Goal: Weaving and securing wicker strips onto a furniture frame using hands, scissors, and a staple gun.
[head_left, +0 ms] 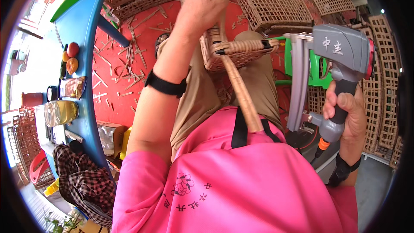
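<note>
My right hand is wrapped round the black grip of a grey pneumatic staple gun, lifted to the right with its long magazine upright. An orange fitting and a dark hose join its base. Between my knees rests a woven rattan frame with a cane-wrapped bar along its near edge. A flat rattan strip crosses this corner, its loose end pointing toward my waist. At the frame's far part, my left hand is closed, apparently on the strip's upper length; its fingertips are partly hidden.
A blue table at left bears fruit, a glass jar and a checked cloth. Cane scraps litter the red floor. Woven rattan panels stand ahead and at right. A green stool is behind the staple gun.
</note>
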A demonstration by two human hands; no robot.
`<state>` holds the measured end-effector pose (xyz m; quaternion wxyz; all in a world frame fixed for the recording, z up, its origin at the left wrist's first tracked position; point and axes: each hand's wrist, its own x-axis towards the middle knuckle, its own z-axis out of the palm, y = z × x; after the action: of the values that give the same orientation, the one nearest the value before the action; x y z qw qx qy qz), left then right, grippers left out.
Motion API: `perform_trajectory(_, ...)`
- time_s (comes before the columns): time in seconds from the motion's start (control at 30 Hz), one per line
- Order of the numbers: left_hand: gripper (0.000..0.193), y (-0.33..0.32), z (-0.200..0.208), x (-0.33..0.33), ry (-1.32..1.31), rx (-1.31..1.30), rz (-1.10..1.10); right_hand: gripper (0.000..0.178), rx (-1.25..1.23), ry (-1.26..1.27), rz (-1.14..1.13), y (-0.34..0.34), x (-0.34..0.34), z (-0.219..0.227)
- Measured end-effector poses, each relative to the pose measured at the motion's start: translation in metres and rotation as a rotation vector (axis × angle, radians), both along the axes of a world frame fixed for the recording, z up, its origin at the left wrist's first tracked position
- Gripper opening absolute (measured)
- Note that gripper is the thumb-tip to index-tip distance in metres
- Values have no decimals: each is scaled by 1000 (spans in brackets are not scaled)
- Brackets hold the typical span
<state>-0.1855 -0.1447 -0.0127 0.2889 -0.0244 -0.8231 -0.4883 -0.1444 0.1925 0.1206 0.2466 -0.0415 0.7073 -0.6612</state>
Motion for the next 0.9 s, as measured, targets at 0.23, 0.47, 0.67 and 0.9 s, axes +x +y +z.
perform_trajectory(0.23, 36, 11, 14, 8, -181, -26, 110, 68, -58, 37, -189, 117, -63, -95)
perform_trajectory(0.47, 29, 12, 6, 4, -164, 55, 147, 86, 315, 56, -435, 227, -164, -284)
perform_trajectory(0.67, 28, 19, 11, 7, -285, 180, 207, 91, 964, 372, -499, 248, -243, -397)
perform_trajectory(0.9, 28, 23, 8, 10, -279, 257, 220, 87, 1144, 154, -566, 196, -290, -407)
